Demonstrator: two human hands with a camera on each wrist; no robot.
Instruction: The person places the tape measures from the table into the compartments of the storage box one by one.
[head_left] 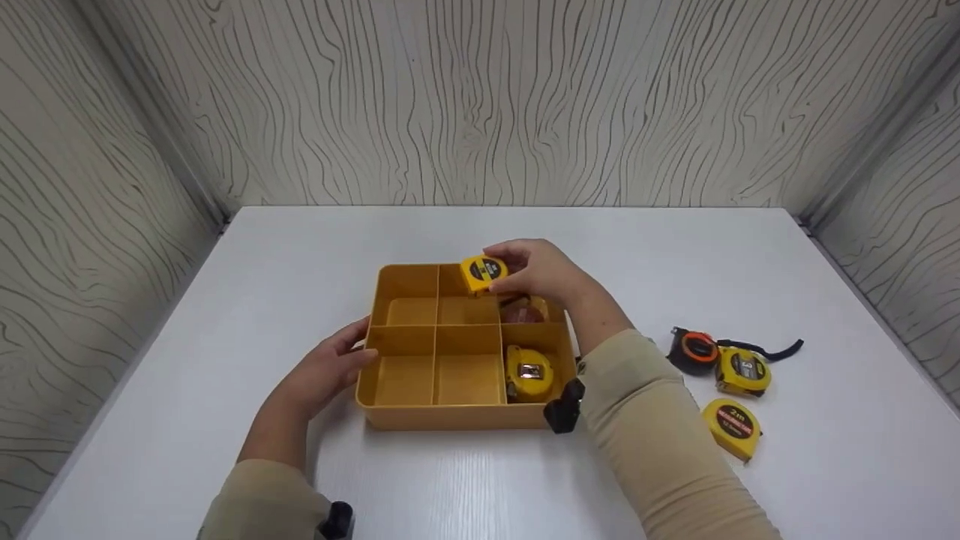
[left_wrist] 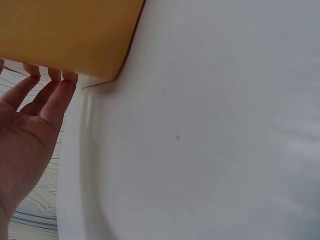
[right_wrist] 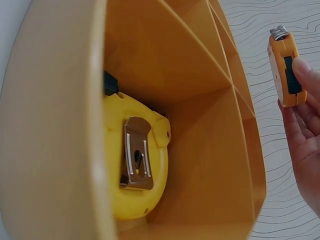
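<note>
A small yellow tape measure is pinched between the thumb and fingers of a person's right hand, jutting left of the fingertips with its labelled face toward the head camera. From the right wrist, its narrow edge runs lengthwise from the lower fingers up to a metal tip, the thumb against a black insert.

Below those fingertips and slightly nearer the person lies the back middle compartment of an orange six-part box. Any lowering seems to hinge on that line, as the fingers themselves reach over the compartment to the right, where a dark reddish item sits partly hidden. The height above the rim cannot be told.

The right hand is the nearer one; the left hand, well to its left, grips the box's left wall, thumb over the rim, fingers outside.

Nearer the person than the right fingers, a clip-backed yellow tape measure occupies the front right compartment. Well to their right, on the white table, lie a black-and-orange tape measure, a strapped yellow tape measure and one marked "2m".
</note>
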